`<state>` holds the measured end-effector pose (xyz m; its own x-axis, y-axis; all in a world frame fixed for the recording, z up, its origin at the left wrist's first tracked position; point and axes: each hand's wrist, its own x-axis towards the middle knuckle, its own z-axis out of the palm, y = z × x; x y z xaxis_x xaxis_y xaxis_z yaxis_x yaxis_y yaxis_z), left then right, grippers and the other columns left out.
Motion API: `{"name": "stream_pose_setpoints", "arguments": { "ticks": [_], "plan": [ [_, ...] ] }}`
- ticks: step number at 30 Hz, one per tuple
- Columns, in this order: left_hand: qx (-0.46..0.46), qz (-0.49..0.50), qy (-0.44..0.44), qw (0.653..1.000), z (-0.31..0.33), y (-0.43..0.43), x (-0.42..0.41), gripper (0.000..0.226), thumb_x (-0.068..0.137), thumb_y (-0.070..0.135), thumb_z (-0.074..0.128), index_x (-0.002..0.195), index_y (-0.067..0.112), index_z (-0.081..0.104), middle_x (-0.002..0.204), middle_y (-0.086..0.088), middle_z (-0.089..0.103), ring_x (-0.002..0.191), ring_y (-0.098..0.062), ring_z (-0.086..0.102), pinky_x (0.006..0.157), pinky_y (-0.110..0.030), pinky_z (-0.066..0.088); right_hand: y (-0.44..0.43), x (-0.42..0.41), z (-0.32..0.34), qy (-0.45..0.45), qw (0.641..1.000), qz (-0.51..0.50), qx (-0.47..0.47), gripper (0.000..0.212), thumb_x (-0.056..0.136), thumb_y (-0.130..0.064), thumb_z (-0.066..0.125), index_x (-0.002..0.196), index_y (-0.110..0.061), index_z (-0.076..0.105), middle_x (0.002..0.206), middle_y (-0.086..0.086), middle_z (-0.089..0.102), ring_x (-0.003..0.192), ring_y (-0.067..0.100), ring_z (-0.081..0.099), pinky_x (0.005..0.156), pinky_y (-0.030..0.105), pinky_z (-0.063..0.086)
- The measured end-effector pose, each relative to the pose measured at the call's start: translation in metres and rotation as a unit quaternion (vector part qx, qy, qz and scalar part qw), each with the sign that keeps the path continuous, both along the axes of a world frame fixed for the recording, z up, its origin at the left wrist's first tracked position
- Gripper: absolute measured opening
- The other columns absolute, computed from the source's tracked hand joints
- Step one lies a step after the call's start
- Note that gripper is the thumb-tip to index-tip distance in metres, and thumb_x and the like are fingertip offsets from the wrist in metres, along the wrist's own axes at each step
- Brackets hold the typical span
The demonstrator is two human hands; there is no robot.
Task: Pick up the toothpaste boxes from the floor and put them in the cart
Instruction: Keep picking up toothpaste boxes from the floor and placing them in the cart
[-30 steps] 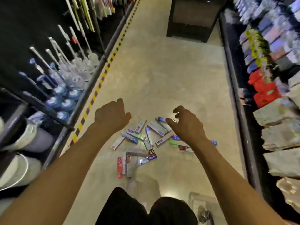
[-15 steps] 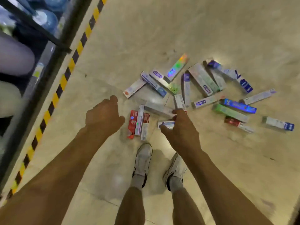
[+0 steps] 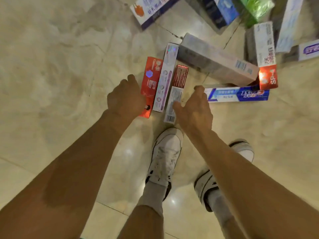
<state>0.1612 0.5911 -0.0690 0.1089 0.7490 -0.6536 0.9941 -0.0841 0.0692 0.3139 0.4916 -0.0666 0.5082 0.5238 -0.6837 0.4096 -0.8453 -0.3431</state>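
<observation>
Several toothpaste boxes lie on the beige tiled floor. Side by side in front of me are a red box (image 3: 151, 78), a white and purple box (image 3: 166, 75) and a red and white box (image 3: 178, 87). My left hand (image 3: 126, 99) hovers with loosely curled fingers over the red box's left edge and holds nothing. My right hand (image 3: 195, 109) is spread between the red and white box, which its thumb reaches, and a blue and white box (image 3: 241, 94). A long grey box (image 3: 215, 61) lies just beyond. No cart is in view.
More boxes lie at the top: a white one with a red end (image 3: 265, 54), a white and orange one (image 3: 151, 9), a dark blue one (image 3: 221, 9) and a green one (image 3: 257, 7). My white shoes (image 3: 165, 152) stand just behind the nearest boxes.
The view has dropped close to the floor as I bent down. Both hands have come down to the nearest boxes; neither has taken hold of one.
</observation>
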Motion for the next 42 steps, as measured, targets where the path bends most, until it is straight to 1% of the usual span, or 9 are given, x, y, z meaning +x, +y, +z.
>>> {"name": "stream_pose_setpoints", "arguments": {
  "ticks": [5,9,13,19,25,29,33,37,42],
  "plan": [
    [-0.007,0.022,-0.036,0.999,-0.043,0.004,0.011,0.069,0.079,0.054,0.072,0.127,0.013,0.043,0.115,-0.011,0.057,0.103,-0.034,0.062,0.075,-0.04,0.043,0.016,-0.006,-0.04,-0.011,1.0,0.01,0.006,0.052,0.089,-0.041,0.07,0.123,-0.019,0.038,0.113,-0.001,0.05,0.103,0.022,0.056,0.072,0.037,0.041],
    [-0.016,0.016,-0.052,0.998,-0.058,0.005,0.013,0.081,0.075,0.055,0.079,0.133,0.015,0.039,0.121,-0.01,0.054,0.107,-0.031,0.06,0.076,-0.04,0.042,0.023,-0.014,-0.054,-0.008,1.0,0.01,-0.002,0.062,0.084,-0.045,0.075,0.127,-0.018,0.038,0.118,0.001,0.053,0.107,0.023,0.058,0.079,0.044,0.052],
    [-0.012,0.018,-0.053,0.998,-0.069,0.007,0.014,0.084,0.074,0.057,0.079,0.134,0.016,0.037,0.123,-0.009,0.051,0.107,-0.032,0.061,0.075,-0.038,0.041,0.02,-0.019,-0.062,0.02,1.0,-0.003,0.015,0.056,0.09,-0.041,0.07,0.128,-0.017,0.037,0.121,0.002,0.05,0.108,0.023,0.056,0.074,0.038,0.044],
    [0.048,0.026,-0.027,0.998,-0.065,0.001,0.017,0.076,0.083,0.062,0.064,0.133,0.012,0.036,0.123,-0.011,0.051,0.107,-0.035,0.06,0.076,-0.039,0.036,0.009,-0.013,-0.063,0.049,0.996,-0.031,0.069,0.043,0.094,-0.029,0.069,0.127,-0.019,0.044,0.118,0.0,0.056,0.103,0.021,0.059,0.087,0.047,0.055],
    [0.113,0.021,-0.011,0.993,-0.016,-0.003,0.009,0.071,0.088,0.059,0.057,0.132,0.007,0.037,0.119,-0.014,0.052,0.105,-0.036,0.059,0.082,-0.046,0.046,0.018,0.0,-0.021,-0.012,0.997,-0.002,0.08,0.044,0.089,-0.037,0.066,0.122,-0.02,0.043,0.112,-0.002,0.06,0.091,0.019,0.061,0.075,0.042,0.054],
    [0.14,0.009,-0.03,0.99,0.062,0.006,0.018,0.063,0.091,0.054,0.057,0.127,0.005,0.039,0.116,-0.013,0.053,0.099,-0.035,0.06,0.074,-0.043,0.042,0.025,0.023,0.051,-0.025,0.991,0.012,0.134,0.038,0.095,-0.039,0.056,0.124,-0.02,0.041,0.111,-0.003,0.06,0.087,0.015,0.058,0.075,0.042,0.051],
    [0.101,0.048,-0.045,0.993,0.178,0.027,0.043,0.065,0.084,0.058,0.063,0.125,0.012,0.042,0.116,-0.008,0.057,0.1,-0.034,0.062,0.079,-0.042,0.041,0.039,0.056,0.169,-0.033,0.989,0.02,0.142,0.035,0.092,-0.052,0.043,0.113,-0.026,0.036,0.1,-0.002,0.059,0.082,0.021,0.062,0.074,0.049,0.055],
    [0.108,0.0,-0.065,0.992,0.334,0.042,0.085,0.071,0.076,0.061,0.071,0.123,0.015,0.046,0.114,-0.006,0.058,0.101,-0.032,0.063,0.077,-0.038,0.039,0.05,0.109,0.323,-0.055,0.99,0.051,0.12,0.049,0.085,-0.057,0.057,0.117,-0.024,0.043,0.104,-0.002,0.06,0.087,0.025,0.06,0.073,0.039,0.045],
    [0.143,-0.064,-0.091,0.983,0.561,0.053,0.135,0.065,0.075,0.058,0.068,0.119,0.014,0.049,0.11,-0.007,0.057,0.097,-0.032,0.063,0.073,-0.036,0.039,0.05,0.158,0.54,-0.089,0.986,0.029,0.14,0.047,0.082,-0.057,0.062,0.118,-0.03,0.05,0.108,-0.004,0.066,0.095,0.023,0.065,0.077,0.038,0.051]
  ]
}}
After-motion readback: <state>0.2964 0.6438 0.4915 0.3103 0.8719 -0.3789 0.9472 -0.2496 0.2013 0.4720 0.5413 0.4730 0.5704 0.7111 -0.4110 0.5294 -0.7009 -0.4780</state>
